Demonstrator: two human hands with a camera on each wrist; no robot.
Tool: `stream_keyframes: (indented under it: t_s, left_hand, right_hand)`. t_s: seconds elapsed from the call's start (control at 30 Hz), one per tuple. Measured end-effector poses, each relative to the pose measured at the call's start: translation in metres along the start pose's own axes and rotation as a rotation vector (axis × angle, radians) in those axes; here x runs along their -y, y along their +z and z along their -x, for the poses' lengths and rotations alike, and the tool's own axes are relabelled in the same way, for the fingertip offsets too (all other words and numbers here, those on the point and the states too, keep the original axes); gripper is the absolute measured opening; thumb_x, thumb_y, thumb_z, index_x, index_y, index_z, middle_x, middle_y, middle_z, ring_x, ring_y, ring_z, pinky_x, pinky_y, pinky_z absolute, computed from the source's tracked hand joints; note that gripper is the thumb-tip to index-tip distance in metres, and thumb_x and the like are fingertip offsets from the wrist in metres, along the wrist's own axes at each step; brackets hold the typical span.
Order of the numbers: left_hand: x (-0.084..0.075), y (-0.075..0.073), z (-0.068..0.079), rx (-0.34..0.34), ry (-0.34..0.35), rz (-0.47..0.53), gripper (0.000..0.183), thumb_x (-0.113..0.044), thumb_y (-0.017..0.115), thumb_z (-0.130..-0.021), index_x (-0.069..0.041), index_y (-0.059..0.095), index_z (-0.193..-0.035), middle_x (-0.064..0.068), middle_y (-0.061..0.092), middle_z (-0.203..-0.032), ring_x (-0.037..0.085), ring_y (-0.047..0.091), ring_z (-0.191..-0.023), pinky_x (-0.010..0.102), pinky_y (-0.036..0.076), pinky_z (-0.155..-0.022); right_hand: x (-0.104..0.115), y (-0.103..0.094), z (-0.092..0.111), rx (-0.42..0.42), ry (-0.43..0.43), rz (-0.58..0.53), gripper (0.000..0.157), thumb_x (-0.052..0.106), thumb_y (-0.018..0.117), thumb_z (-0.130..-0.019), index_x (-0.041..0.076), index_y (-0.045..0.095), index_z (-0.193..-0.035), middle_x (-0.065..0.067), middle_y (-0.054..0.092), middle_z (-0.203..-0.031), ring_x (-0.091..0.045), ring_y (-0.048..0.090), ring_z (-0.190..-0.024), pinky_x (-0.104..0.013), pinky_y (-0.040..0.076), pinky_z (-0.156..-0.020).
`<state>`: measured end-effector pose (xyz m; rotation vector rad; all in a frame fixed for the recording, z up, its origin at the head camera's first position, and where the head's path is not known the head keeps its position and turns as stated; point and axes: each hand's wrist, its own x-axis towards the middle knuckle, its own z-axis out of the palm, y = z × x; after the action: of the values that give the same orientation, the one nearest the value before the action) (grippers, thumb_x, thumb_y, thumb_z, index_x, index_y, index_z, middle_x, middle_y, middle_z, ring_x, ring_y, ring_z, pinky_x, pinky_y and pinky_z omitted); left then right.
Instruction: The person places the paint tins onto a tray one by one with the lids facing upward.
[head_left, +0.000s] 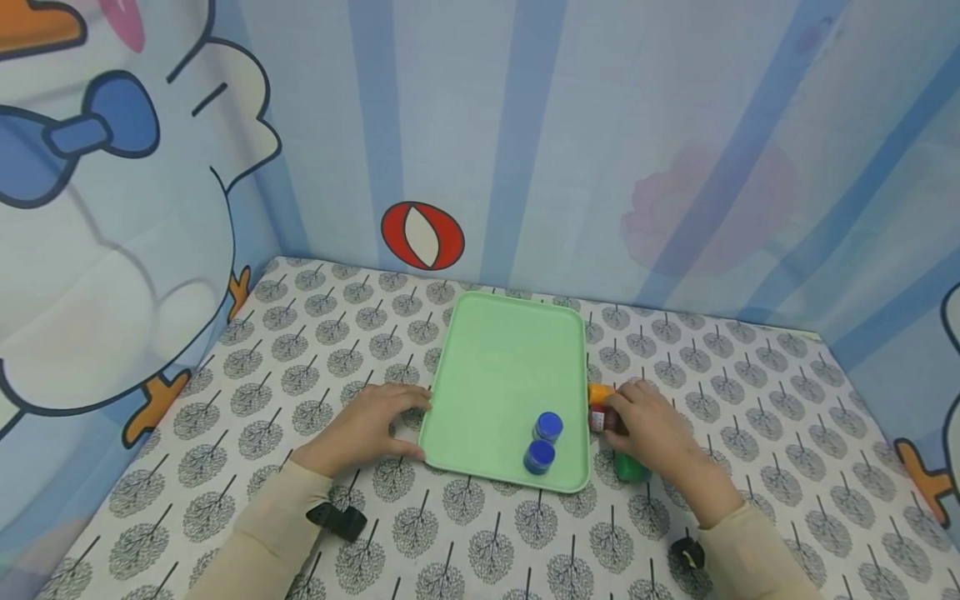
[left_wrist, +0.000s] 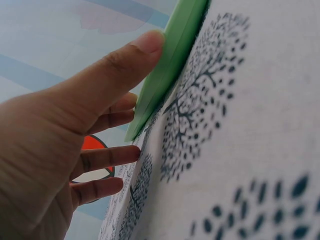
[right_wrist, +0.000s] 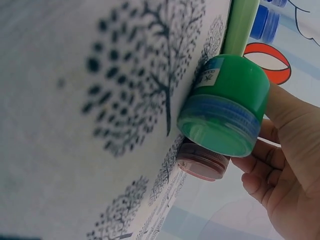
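Observation:
A light green tray (head_left: 510,367) lies on the patterned cloth between the hands. My left hand (head_left: 378,423) is at its left edge, fingers spread and fairly straight; in the left wrist view the thumb (left_wrist: 127,62) overlaps the tray's rim. Two blue-lidded jars (head_left: 548,427) stand near the tray's front right corner. Just outside the right edge, my right hand (head_left: 648,427) holds a dark red paint jar (head_left: 600,418) between thumb and fingers. A green paint jar (right_wrist: 225,105) lies on its side by that hand, hiding part of the grip in the right wrist view.
An orange jar (head_left: 599,394) sits beyond the red one, against the tray's right side. Tree-print cloth (head_left: 345,333) covers the table. Behind it hangs a blue striped curtain (head_left: 465,125) with cartoon prints.

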<state>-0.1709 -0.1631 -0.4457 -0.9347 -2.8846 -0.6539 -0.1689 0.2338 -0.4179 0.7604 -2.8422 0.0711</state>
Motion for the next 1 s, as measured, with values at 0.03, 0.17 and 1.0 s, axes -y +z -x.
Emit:
stream_keyframes:
  t_s: [0.03,0.17,1.0]
  left_hand:
    - [0.000,0.000,0.000,0.001,-0.001,0.000,0.063,-0.046,0.082,-0.066,-0.016,0.064,-0.118,0.002,0.060,-0.135,0.025,0.054,-0.126,0.051,0.040,-0.108]
    - [0.000,0.000,0.000,0.005,-0.004,-0.002,0.063,-0.046,0.082,-0.065,-0.016,0.064,-0.119,0.002,0.060,-0.135,0.025,0.054,-0.126,0.051,0.040,-0.108]
    - [0.000,0.000,0.000,0.007,-0.012,-0.007,0.063,-0.046,0.082,-0.066,-0.016,0.064,-0.119,0.002,0.059,-0.136,0.025,0.053,-0.127,0.051,0.040,-0.108]
  right_hand:
    - [0.000,0.000,0.000,0.003,0.002,-0.002,0.034,0.021,0.079,-0.075,0.005,0.068,-0.104,-0.001,0.058,-0.087,-0.016,0.049,-0.081,-0.034,0.047,-0.071]
    - [-0.001,0.000,0.000,-0.010,-0.005,-0.016,0.032,0.022,0.078,-0.076,0.004,0.069,-0.102,-0.002,0.058,-0.087,-0.017,0.050,-0.082,-0.034,0.048,-0.072]
    - [0.000,-0.011,-0.002,-0.009,0.015,-0.060,0.028,0.021,0.076,-0.077,0.003,0.068,-0.097,-0.004,0.061,-0.086,-0.015,0.054,-0.078,-0.031,0.051,-0.067]
